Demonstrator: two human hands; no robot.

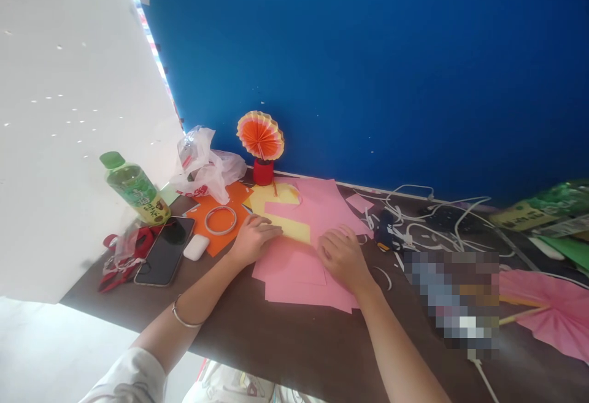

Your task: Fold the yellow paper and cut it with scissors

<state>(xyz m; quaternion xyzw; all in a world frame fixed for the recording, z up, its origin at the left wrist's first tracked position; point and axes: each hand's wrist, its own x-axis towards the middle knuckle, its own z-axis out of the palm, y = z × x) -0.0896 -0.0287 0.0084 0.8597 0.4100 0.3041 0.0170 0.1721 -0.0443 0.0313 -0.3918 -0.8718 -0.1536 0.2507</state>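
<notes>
A folded strip of yellow paper [296,230] lies over several pink paper sheets [294,262] on the dark table. My left hand [254,238] rests at the strip's left end, its fingers bent together over the paper and the thumb hidden. To the right of the strip, my right hand [343,257] lies on the pink paper with curled fingers; what is under them cannot be seen. A yellow sheet [280,194] and an orange sheet [219,245] spread behind and beside my left hand. A pleated orange and yellow paper fan [261,135] stands in a red holder [263,173] at the back.
At left are a green-capped bottle [135,188], a phone [165,253], a white earbud case [197,247], a roll of tape [221,220] and a plastic bag [207,164]. White cables [414,231], a pink fan [552,308] and another bottle [547,207] occupy the right. A blue partition [368,72] rises behind.
</notes>
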